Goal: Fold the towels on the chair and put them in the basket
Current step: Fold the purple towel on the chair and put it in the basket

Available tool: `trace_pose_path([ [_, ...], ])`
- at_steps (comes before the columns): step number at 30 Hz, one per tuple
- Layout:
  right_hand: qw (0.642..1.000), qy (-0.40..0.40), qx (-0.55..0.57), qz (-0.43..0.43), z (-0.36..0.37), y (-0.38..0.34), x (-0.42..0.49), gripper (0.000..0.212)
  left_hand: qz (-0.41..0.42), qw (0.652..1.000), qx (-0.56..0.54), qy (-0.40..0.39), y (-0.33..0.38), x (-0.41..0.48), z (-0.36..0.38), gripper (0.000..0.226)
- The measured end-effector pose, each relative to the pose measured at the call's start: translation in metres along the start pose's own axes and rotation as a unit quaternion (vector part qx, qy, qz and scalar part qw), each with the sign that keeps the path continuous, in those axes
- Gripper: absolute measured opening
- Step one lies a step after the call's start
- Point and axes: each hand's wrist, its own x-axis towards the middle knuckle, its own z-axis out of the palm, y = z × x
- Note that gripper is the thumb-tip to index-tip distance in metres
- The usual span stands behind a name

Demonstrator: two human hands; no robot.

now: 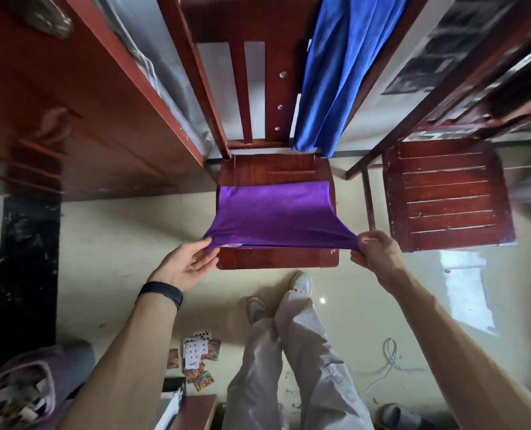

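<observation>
**One towel mid-fold, one untouched**

We held the purple towel point(273, 212) over the chair point(276, 260) seat. Our left hand point(189, 265) and right hand point(379, 252) were well apart, each pinching a near corner. We judged it barely begun. The blue towel point(335, 72) hung unfolded on the chair back. We could not pick out the basket, and the lower-left edge was blurred.

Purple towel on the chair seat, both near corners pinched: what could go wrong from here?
1. The left hand and right hand hold the purple towel only by corner pinches; a slip could drop that edge off the chair seat.
2. Its far edge lies loose, so the fold may skew.
3. The blue towel hanging behind could be knocked down.
</observation>
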Motion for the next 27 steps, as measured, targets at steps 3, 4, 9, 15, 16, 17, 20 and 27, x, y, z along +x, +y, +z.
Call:
trace_pose_path([
  [3, 1.0, 0.008, 0.006, -0.018, -0.019, -0.034, -0.038, 0.014, 0.03, 0.999, 0.03, -0.011, 0.016, -0.052, 0.003, 0.005],
  [4, 1.0, 0.009, 0.008, -0.027, -0.025, -0.044, -0.05, 0.014, 0.042, 0.998, 0.04, -0.018, 0.021, -0.071, 0.004, 0.006],
  [9, 0.997, -0.016, 0.053, -0.046, -0.052, -0.064, -0.095, 0.017, 0.082, 0.992, 0.088, -0.042, 0.03, -0.136, -0.005, 0.014],
  [15, 0.998, -0.025, -0.043, -0.036, -0.055, -0.047, -0.13, 0.032, 0.094, 0.984, 0.145, -0.04, 0.015, -0.158, -0.021, 0.024],
  [16, 0.996, -0.016, -0.075, -0.045, -0.055, -0.048, -0.133, 0.033, 0.094, 0.981, 0.161, -0.044, 0.015, -0.161, -0.022, 0.024],
  [17, 0.992, -0.013, -0.109, -0.059, -0.056, -0.049, -0.136, 0.034, 0.096, 0.977, 0.182, -0.048, 0.014, -0.165, -0.022, 0.025],
  [20, 0.963, -0.05, -0.23, -0.133, -0.062, -0.056, -0.147, 0.036, 0.131, 0.961, 0.24, -0.049, 0.015, -0.172, -0.019, 0.027],
  [27, 0.807, 0.017, -0.463, -0.366, -0.062, -0.082, -0.167, 0.018, 0.391, 0.642, 0.656, 0.061, 0.022, -0.176, -0.02, 0.051],
])
